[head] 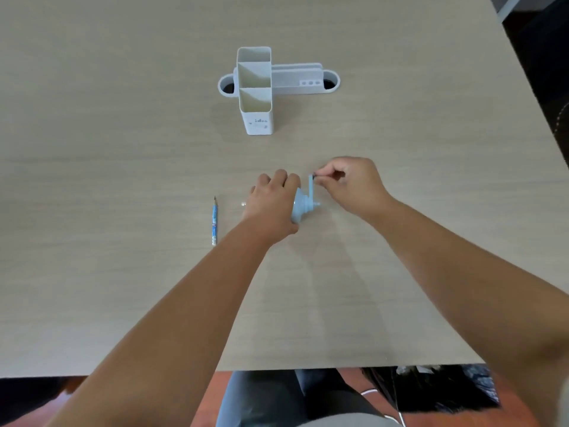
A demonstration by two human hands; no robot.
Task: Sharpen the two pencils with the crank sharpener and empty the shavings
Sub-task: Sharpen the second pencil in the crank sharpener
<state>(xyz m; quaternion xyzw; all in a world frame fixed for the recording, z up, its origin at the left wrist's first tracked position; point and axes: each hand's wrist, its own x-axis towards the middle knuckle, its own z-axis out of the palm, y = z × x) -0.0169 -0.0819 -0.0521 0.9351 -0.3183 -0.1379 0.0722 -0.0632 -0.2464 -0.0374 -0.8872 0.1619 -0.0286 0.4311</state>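
Note:
A light blue crank sharpener (301, 204) stands on the table at centre. My left hand (272, 201) covers its body and holds it down. My right hand (351, 183) pinches the knob of the upright crank handle (311, 183) between thumb and fingers. Left of my left hand, a small pale end of a second pencil (244, 204) pokes out; the rest is hidden under the hand. A blue patterned pencil (214, 220) with a sharp dark tip lies loose on the table, pointing away from me.
A white desk organiser (255, 90) with tall open compartments stands at the back centre, over a white oval cable grommet (331, 83). The table's near edge (277, 369) runs across the bottom, with my lap below it. A dark chair sits at far right.

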